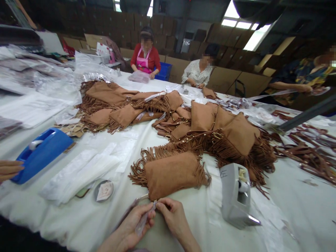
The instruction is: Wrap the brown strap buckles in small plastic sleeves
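A brown fringed suede bag point(172, 175) lies flat on the white table cover, one corner towards me. At that corner my left hand point(136, 220) is closed around a strap wrapped in clear plastic point(143, 223), part of which runs back along the wrist. My right hand point(174, 218) pinches the upper end of the same wrapped piece, thumb and forefinger meeting the left fingertips. What exactly lies between the right fingertips is too small to make out. A grey tape dispenser point(235, 199) stands to the right of the bag.
Several fringed bags point(207, 119) are heaped behind. Clear plastic sleeves point(84, 171), a round dish point(104, 190) and a blue tape dispenser point(44, 150) lie left, near another person's hand point(10, 169). Loose straps point(309, 154) cover the right side. Co-workers sit or stand across the table.
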`<state>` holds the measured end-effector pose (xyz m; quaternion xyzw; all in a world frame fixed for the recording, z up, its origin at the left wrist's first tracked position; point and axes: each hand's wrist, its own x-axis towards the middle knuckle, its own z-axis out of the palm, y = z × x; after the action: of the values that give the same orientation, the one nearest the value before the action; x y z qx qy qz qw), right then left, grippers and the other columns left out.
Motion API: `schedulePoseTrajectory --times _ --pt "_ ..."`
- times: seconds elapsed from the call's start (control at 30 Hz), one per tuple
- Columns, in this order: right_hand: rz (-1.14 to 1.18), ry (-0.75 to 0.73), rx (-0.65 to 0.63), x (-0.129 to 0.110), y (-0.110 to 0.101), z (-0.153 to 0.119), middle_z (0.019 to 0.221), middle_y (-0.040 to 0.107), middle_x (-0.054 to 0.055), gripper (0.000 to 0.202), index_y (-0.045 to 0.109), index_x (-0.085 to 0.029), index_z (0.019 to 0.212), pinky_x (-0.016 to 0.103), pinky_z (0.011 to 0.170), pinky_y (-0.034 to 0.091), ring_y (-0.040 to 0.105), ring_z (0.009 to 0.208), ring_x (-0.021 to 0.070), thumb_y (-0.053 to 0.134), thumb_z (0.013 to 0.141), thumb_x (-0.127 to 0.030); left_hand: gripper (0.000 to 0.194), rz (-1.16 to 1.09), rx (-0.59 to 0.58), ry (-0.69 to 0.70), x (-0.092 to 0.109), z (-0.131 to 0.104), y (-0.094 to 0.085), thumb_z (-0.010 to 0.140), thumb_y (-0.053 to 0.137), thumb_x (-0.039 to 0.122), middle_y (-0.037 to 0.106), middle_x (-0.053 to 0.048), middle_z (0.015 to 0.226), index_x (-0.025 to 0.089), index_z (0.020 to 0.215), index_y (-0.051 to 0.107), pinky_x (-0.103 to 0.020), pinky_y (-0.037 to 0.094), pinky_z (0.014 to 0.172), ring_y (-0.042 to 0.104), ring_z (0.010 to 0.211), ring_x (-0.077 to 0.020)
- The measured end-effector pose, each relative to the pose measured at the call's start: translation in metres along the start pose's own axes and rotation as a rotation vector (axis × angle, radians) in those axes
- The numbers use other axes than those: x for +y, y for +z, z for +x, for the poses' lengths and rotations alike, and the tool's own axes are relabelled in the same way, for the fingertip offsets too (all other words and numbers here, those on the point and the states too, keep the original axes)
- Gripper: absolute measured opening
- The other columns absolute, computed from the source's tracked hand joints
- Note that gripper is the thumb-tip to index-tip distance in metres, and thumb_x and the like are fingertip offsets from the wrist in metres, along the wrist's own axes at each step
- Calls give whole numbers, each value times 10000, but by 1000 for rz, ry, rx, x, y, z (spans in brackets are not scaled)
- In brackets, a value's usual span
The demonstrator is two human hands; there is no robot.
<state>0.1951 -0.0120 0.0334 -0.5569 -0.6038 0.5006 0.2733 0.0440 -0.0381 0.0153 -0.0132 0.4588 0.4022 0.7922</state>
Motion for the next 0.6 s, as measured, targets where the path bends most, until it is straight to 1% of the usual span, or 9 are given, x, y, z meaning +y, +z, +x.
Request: schedulePoseTrajectory --times 0.1,0.17,0.2,0.23,0.3,0.4,0.47,0.5,0.6 --pt "-84 63 232 5 -4 -6 714 687 57 295 693 -172 728 298 679 415 594 700 210 527 811 -402 224 52 -9 73 -3 1 1 683 757 290 576 15 524 132 699 600 -162 411 460 514 440 -66" --pt "-8 142 331 8 -6 -11 752 702 83 316 698 -152 805 316 694 437 613 723 230 541 791 -426 283 98 -30 98 -5 1 3 677 757 366 573 15 516 139 717 593 -172 402 448 521 437 -79" --pt "68 181 344 9 -6 -14 770 708 92 333 694 -140 851 316 680 447 619 722 234 562 773 -435 310 117 -43 106 -5 1 4 675 753 400 573 16 516 141 736 593 -177 399 446 525 437 -86" --pt "157 217 337 9 -4 -16 787 712 98 361 683 -128 903 310 651 455 621 709 231 588 752 -441 335 133 -55 114 -5 1 6 672 749 426 573 17 517 143 756 592 -179 396 444 528 437 -89" --pt "345 274 282 5 4 -20 783 713 88 446 647 -116 999 280 555 443 605 627 199 652 704 -451 376 161 -77 132 -3 0 9 667 742 467 570 21 517 146 785 585 -179 384 438 525 433 -89" --pt "626 316 147 -2 20 -20 648 666 20 549 605 -116 1059 211 437 348 514 479 117 748 634 -433 422 197 -104 157 1 -3 11 662 733 508 563 30 516 151 813 567 -175 360 426 510 419 -82" --pt "821 324 70 -7 27 -18 527 578 -42 545 596 -126 1053 184 415 301 449 430 82 780 620 -402 443 212 -116 171 3 -5 10 659 729 526 554 38 514 157 824 549 -172 342 419 494 405 -74" --pt "915 330 44 -9 29 -16 491 533 -66 527 590 -139 1049 177 415 298 433 422 75 785 625 -384 450 215 -121 179 3 -6 10 659 727 532 548 44 513 160 826 538 -171 333 416 483 397 -70" --pt "1129 369 -16 -14 30 -12 495 486 -89 431 577 -175 982 174 434 340 439 430 71 791 640 -328 455 190 -143 216 1 -8 9 661 734 523 524 69 499 181 831 486 -166 307 412 430 367 -50"
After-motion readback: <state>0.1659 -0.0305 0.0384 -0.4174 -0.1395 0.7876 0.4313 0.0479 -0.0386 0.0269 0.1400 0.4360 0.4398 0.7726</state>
